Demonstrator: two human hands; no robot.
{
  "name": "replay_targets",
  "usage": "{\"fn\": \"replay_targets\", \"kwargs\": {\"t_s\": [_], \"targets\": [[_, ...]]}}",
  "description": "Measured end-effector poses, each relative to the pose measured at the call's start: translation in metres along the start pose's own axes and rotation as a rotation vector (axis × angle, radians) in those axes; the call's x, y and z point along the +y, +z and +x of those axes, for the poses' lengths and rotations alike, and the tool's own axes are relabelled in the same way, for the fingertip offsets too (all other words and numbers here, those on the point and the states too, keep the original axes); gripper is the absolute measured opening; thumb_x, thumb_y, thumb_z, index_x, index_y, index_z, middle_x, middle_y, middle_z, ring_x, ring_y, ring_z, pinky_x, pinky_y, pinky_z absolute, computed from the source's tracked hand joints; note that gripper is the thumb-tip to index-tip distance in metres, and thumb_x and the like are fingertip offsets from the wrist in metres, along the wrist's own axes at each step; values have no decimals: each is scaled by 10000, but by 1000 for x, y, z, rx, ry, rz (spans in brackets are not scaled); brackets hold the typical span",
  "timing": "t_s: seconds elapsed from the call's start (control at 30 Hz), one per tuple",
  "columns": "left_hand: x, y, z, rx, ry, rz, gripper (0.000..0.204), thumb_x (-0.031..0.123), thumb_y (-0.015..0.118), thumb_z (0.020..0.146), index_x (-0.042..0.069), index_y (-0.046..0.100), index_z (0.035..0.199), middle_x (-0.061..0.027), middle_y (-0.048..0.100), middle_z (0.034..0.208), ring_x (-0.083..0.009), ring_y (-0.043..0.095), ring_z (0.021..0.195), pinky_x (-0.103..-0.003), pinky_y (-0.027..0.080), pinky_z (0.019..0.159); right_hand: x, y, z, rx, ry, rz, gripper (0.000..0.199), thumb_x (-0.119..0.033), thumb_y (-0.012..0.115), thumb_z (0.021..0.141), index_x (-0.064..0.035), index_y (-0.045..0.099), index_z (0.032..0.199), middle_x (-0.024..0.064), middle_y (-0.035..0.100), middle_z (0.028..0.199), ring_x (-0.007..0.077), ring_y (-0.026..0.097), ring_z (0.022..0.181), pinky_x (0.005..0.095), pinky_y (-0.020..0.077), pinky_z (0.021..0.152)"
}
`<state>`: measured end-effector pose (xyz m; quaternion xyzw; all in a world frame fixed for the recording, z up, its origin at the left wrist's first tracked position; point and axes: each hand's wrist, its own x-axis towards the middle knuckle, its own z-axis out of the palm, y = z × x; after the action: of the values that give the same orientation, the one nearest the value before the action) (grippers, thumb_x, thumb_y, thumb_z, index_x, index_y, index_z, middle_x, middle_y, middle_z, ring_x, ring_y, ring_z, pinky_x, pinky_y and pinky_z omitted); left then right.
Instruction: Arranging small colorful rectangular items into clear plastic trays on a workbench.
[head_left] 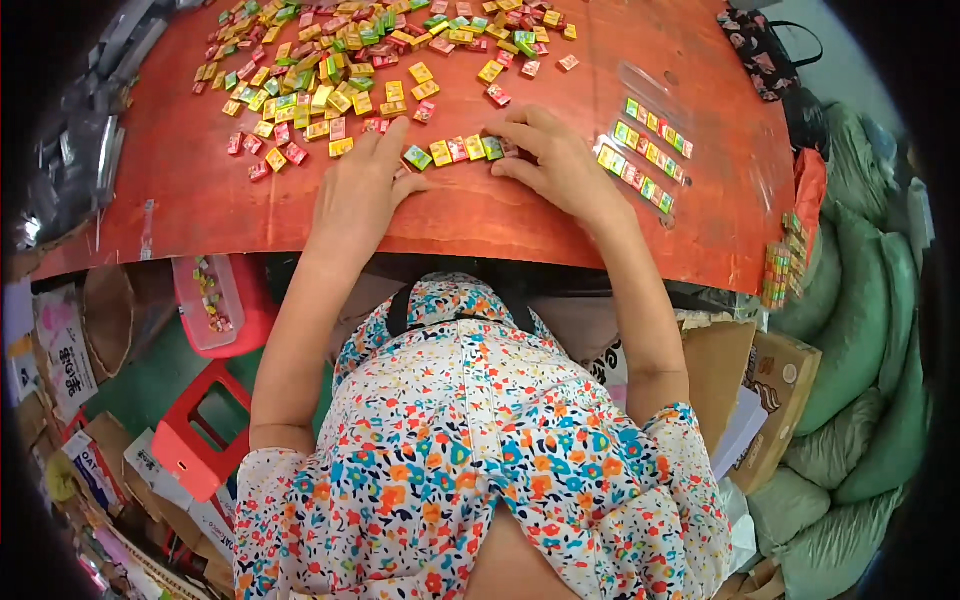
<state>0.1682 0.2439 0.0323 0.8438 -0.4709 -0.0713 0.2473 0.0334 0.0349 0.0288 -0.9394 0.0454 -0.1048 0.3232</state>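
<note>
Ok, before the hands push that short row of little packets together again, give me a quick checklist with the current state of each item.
1. Row of small packets lies between both hands in one line: ok.
2. Left hand rests flat at the row's left end, index finger beside the green packet: ok.
3. Right hand covers the row's right end; packets under its fingers hidden: cannot tell.
4. Row packets all face the same way: cannot tell, too small.
5. Loose pile lies apart from the row, though a few strays lie near the left hand: ok.
6. Filled clear strips lie to the right, apart from the hands: ok.
</note>
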Motion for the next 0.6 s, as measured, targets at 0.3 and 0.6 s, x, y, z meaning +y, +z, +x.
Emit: {"fn": "replay_targets", "kwargs": {"t_s": [0.3,0.6], "targets": [[-20,6,-12,138,81,-77,445,212,766,783,21,619,1158,-145,608,995,-338,642,829,-428,524,681,2,0,-2,15,8,3,368,-108,724,810,-65,655,1169,87,598,1030,253,602,906,356,486,812],[4,8,15,67,79,-249,385,224,787,754,25,667,1061,-112,610,942,-306,637,811,-417,519,685,7,7,1,94,-61,-112,357,-248,731,811,-94,676,1128,109,628,1068,288,623,974,387,510,812]]}}
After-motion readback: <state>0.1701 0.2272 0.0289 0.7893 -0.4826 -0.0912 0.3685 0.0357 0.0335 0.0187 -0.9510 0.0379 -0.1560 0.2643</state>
